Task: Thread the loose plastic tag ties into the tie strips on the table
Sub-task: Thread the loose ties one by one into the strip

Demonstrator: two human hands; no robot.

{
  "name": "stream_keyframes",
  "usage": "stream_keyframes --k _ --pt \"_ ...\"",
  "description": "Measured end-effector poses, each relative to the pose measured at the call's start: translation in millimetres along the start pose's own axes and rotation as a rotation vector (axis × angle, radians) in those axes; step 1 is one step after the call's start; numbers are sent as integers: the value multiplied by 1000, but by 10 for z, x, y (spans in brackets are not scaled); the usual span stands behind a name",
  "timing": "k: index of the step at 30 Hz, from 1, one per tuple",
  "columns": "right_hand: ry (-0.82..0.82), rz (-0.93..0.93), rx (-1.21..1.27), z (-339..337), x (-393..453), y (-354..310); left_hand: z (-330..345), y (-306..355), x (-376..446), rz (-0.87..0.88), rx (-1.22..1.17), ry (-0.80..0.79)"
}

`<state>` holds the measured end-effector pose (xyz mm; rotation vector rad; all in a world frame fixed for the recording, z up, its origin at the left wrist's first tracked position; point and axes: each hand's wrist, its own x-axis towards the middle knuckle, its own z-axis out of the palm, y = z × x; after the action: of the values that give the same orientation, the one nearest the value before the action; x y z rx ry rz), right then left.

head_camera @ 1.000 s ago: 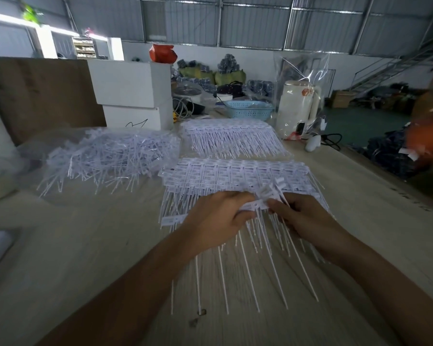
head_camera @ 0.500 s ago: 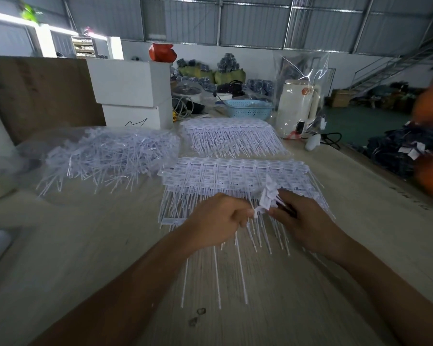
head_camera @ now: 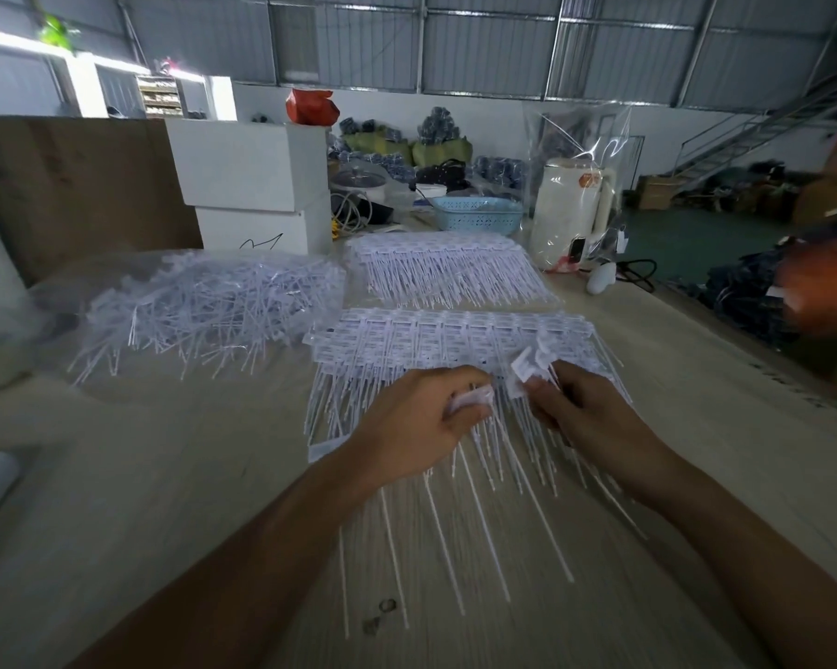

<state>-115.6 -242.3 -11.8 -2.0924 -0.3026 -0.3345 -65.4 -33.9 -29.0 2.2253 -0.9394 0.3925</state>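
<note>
A stack of white tie strips (head_camera: 436,338) lies in the middle of the wooden table (head_camera: 175,465), tails pointing toward me. My left hand (head_camera: 421,422) grips the heads of a strip of white ties whose long tails (head_camera: 474,514) fan out below it. My right hand (head_camera: 580,412) pinches a small bunch of tie heads (head_camera: 527,371) just right of the left hand, over the stack's near edge. A heap of loose tag ties (head_camera: 204,316) lies on clear plastic at the left.
A second stack of tie strips (head_camera: 445,270) lies farther back. White boxes (head_camera: 252,185), a blue basket (head_camera: 477,214) and a white jug (head_camera: 571,210) stand at the table's far side. A blurred orange shape (head_camera: 827,277) is at the right edge.
Both hands lifted slightly and moved apart. The bunch of heads in my right hand has tilted upright, and the long tails now hang lower toward me.
</note>
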Motion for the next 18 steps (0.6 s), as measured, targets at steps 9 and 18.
stream_keyframes --k 9,18 --pt "9 36 88 1 -21 -67 66 145 7 44 -104 55" --pt "-67 152 165 -24 -34 -88 62 159 20 89 -105 123"
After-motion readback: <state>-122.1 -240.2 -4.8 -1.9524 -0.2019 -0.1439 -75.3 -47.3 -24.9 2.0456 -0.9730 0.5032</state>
